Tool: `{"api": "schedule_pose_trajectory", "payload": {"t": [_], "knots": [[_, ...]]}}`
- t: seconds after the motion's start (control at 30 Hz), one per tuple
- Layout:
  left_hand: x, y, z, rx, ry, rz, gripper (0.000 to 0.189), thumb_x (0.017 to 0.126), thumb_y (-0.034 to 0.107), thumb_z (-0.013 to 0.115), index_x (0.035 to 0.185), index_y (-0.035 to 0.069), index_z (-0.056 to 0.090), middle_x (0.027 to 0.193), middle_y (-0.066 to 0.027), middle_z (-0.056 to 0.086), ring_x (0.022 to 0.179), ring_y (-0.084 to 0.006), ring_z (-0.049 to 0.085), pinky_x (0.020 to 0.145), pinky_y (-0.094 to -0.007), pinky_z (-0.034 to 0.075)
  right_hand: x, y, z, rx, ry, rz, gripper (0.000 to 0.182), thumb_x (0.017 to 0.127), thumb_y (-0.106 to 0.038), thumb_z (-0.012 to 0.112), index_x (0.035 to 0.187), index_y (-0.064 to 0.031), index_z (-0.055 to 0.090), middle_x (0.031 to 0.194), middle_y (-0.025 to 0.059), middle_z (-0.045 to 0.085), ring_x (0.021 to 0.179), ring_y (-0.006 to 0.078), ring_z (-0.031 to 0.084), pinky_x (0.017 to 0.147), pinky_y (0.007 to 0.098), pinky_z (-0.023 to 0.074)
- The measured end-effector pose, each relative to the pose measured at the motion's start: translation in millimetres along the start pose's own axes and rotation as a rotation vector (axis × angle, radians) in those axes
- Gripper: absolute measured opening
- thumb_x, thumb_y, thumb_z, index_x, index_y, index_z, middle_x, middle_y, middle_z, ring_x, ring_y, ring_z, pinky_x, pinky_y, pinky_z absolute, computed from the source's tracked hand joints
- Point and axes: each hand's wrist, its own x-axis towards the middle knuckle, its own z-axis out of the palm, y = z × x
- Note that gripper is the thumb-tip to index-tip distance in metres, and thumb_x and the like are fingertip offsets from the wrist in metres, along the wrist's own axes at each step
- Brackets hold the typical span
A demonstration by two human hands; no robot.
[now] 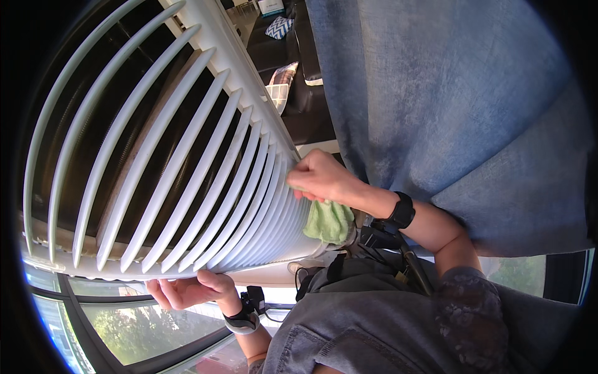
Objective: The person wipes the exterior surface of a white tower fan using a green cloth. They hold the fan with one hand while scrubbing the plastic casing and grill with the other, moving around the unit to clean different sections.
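Note:
Before me stands the white slatted grille [187, 154] of what looks like an upright air conditioner, with dark finned parts showing between its long curved slats. A light green cloth [329, 222] is bunched in my right hand [322, 177], its loose end hanging below the fist. That fist is against or very close to the narrow-looking far slats; which of the two I cannot tell. At the grille's side rim, my left hand [191, 291] is palm up with fingers loosely bent. Its thumb is at the rim, and no object shows in it.
A blue curtain [444, 93] hangs to the right, close to my right arm. Beyond the grille is a dark sofa [303, 117] with a zigzag-patterned cushion [279, 27] and a compartmented clear box [279, 95]. Framed window panes [149, 327] lie at the lower left. Cables [371, 252] hang near my waist.

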Motion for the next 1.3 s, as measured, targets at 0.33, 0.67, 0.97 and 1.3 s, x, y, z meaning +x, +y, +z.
{"api": "schedule_pose_trajectory", "payload": {"t": [0.33, 0.67, 0.97, 1.3], "knots": [[-2, -6, -2, -0.064, -0.023, 0.018, 0.054, 0.093, 0.038, 0.049, 0.129, 0.004, 0.027, 0.132, -0.0156, 0.023, 0.12, -0.03, 0.036, 0.099, -0.0435, 0.039, 6, 16, 4, 0.158, 0.007, 0.0, 0.028, 0.081, -0.011, 0.051, 0.06, 0.0064, 0.059, 0.055, 0.0108, 0.056, 0.038, 0.0084, 0.043, 0.038, 0.0253, 0.034], [0, -6, 1, -0.129, 0.029, -0.026, 0.053, 0.093, 0.042, 0.049, 0.126, 0.004, 0.03, 0.129, -0.0181, 0.027, 0.112, -0.0257, 0.043, 0.088, -0.0348, 0.047, -26, 6, 39, 0.085, -0.043, 0.002, 0.03, 0.084, -0.016, 0.055, 0.065, 0.0065, 0.062, 0.054, 0.0063, 0.057, 0.042, 0.008, 0.048, 0.039, 0.0234, 0.0381], [-3, -11, 0, -0.094, 0.015, 0.058, 0.055, 0.091, 0.04, 0.051, 0.128, 0.003, 0.032, 0.129, -0.0205, 0.026, 0.117, -0.0324, 0.039, 0.096, -0.0469, 0.036, -30, 8, 55, 0.024, 0.102, 0.034, 0.029, 0.086, -0.012, 0.055, 0.065, 0.0057, 0.059, 0.051, 0.004, 0.054, 0.041, 0.007, 0.046, 0.038, 0.0222, 0.035], [7, -8, -8, -0.08, -0.011, 0.024, 0.053, 0.085, 0.046, 0.058, 0.123, 0.013, 0.041, 0.115, -0.0136, 0.033, 0.096, -0.033, 0.043, 0.077, -0.0468, 0.041, -47, 9, 37, -0.117, -0.093, 0.016, 0.014, 0.083, 0.003, 0.05, 0.089, 0.0038, 0.062, 0.066, 0.0026, 0.058, 0.054, 0.004, 0.05, 0.047, 0.0186, 0.0405]]}}
